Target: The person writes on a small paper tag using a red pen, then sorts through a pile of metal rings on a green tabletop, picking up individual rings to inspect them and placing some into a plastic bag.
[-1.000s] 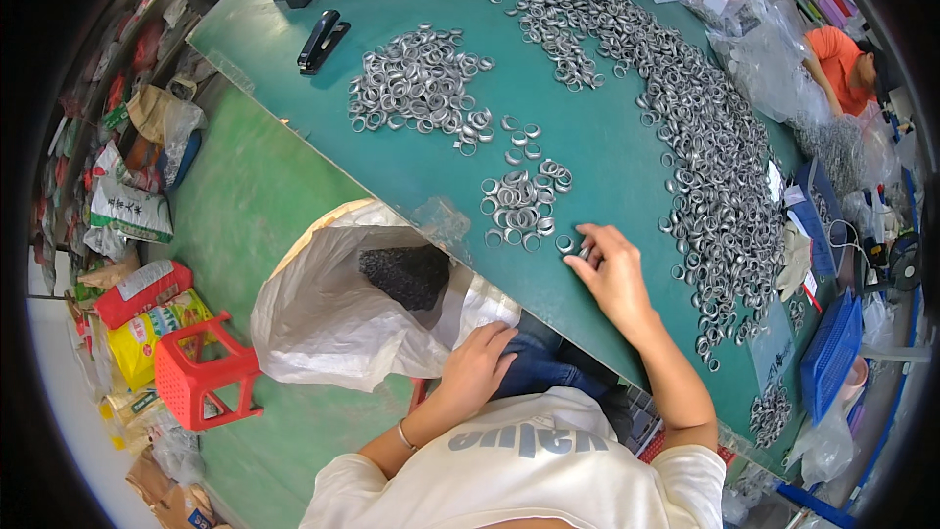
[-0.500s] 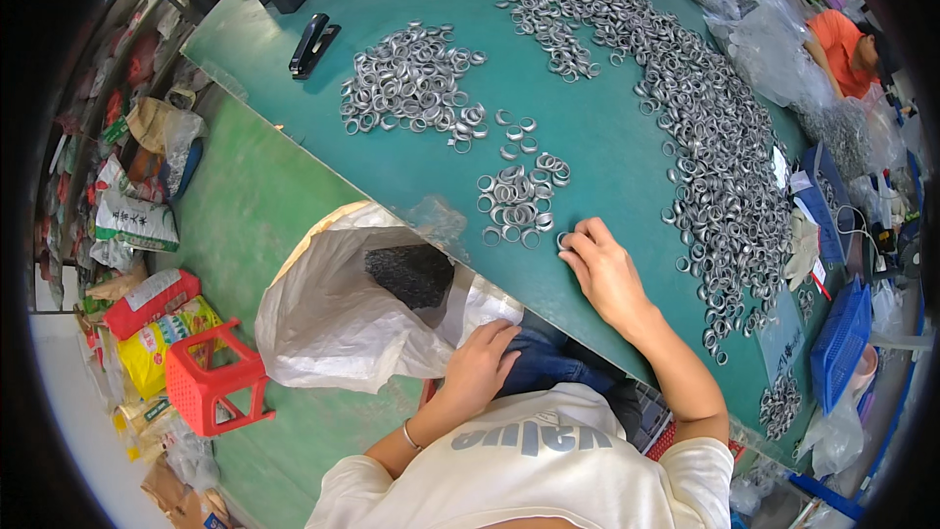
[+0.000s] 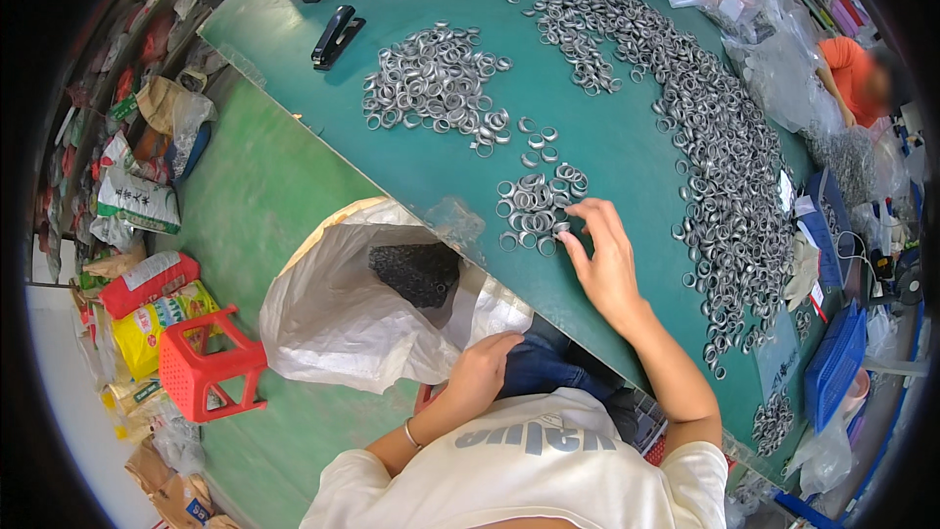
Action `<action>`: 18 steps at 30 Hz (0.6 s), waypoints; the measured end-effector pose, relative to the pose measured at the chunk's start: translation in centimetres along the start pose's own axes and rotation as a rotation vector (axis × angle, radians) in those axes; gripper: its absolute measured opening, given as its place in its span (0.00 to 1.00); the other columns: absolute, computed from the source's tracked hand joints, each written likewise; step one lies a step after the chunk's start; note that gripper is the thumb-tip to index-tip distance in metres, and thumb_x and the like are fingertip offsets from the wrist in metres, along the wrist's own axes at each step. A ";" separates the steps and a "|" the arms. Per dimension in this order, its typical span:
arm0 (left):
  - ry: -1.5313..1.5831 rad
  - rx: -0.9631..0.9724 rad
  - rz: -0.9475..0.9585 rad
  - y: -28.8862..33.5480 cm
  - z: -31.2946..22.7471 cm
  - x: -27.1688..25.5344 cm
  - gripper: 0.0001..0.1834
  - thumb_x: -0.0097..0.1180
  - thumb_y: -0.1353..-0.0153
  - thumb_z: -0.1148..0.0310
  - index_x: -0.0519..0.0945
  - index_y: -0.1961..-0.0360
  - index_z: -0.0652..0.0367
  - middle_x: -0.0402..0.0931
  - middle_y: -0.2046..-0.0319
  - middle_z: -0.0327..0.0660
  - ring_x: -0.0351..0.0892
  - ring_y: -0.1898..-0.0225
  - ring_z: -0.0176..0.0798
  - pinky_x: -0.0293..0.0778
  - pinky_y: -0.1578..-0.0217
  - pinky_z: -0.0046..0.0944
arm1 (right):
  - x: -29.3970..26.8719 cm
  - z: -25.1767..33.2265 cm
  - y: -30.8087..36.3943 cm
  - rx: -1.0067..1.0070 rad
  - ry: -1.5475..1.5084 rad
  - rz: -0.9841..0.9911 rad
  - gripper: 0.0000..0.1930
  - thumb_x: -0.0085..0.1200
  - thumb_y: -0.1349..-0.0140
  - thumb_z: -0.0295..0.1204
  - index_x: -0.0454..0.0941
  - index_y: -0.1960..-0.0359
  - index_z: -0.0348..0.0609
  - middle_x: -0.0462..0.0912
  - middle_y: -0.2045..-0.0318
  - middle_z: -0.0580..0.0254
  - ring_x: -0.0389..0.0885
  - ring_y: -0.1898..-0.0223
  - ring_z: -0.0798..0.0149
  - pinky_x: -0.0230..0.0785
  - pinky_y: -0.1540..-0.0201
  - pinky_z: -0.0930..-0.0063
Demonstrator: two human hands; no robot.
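head view: only one, all below from it
right hand (image 3: 605,264): flat on green table (image 3: 627,152), fingers spread and half open, fingertips touching right rim of small ring cluster (image 3: 534,206); nothing clamped as far as visible, a ring pinched under thumb not tellable
left hand (image 3: 482,369): off table, below its near edge, loosely curled at lap by white sack (image 3: 343,323); touching sack rim or trouser cloth, cannot tell which; nothing visibly held
small ring cluster: silver metal rings, loose patch close to near table edge, just beside right fingertips
medium ring pile (image 3: 431,88): further back left, well apart from hand; few stray rings between it and small cluster
long ring band (image 3: 715,167): big curved heap along right side, from far edge down toward near right corner
open room: bare green strip between small cluster and long band; wider bare patch between medium pile and long band
near table edge: runs diagonal, upper left to lower right, right forearm crossing it
white sack: open mouth just below near edge, dark contents (image 3: 419,271) inside
black stapler (image 3: 335,35): far left of table, close to left edge
red stool (image 3: 208,362): on floor, left of sack, apart
floor clutter (image 3: 137,225): bags and packets along left rim
other person (image 3: 857,78): orange sleeve at far right, well apart
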State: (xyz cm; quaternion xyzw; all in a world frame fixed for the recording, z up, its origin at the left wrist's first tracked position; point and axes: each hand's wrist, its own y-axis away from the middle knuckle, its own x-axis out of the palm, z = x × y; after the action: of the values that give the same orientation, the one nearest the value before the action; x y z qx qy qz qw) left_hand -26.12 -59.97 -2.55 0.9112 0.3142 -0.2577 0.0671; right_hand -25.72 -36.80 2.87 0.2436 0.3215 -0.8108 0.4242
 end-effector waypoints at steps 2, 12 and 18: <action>-0.024 -0.029 0.015 -0.1 -0.3 -0.1 0.18 0.54 0.47 0.84 0.78 0.53 0.63 0.79 0.56 0.50 0.79 0.57 0.56 0.76 0.56 0.46 | -0.1 -1.6 -0.2 -0.063 0.012 0.023 0.08 0.59 0.44 0.20 0.77 0.63 0.35 0.77 0.63 0.51 0.79 0.65 0.50 0.72 0.63 0.64; -0.223 -0.032 0.054 -0.4 -0.6 -0.7 0.15 0.54 0.44 0.77 0.78 0.54 0.63 0.74 0.62 0.46 0.76 0.58 0.51 0.74 0.57 0.45 | 0.3 -1.7 -2.2 -0.063 0.192 0.103 0.08 0.55 0.42 0.22 0.79 0.61 0.38 0.80 0.65 0.51 0.80 0.65 0.45 0.74 0.63 0.57; -0.202 -0.033 0.025 -0.2 -0.2 -0.7 0.13 0.52 0.43 0.78 0.80 0.56 0.63 0.76 0.63 0.46 0.77 0.59 0.50 0.75 0.59 0.45 | -1.6 -2.0 -1.3 0.323 -0.240 0.019 0.05 0.59 0.41 0.23 0.81 0.64 0.35 0.82 0.74 0.62 0.77 0.76 0.72 0.68 0.73 0.75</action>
State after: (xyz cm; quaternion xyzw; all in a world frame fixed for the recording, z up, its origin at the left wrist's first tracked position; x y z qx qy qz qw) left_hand -26.60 -60.16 -2.07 0.8832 0.2985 -0.3424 0.1168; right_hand -25.73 -33.88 3.02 0.2132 0.1323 -0.8710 0.4224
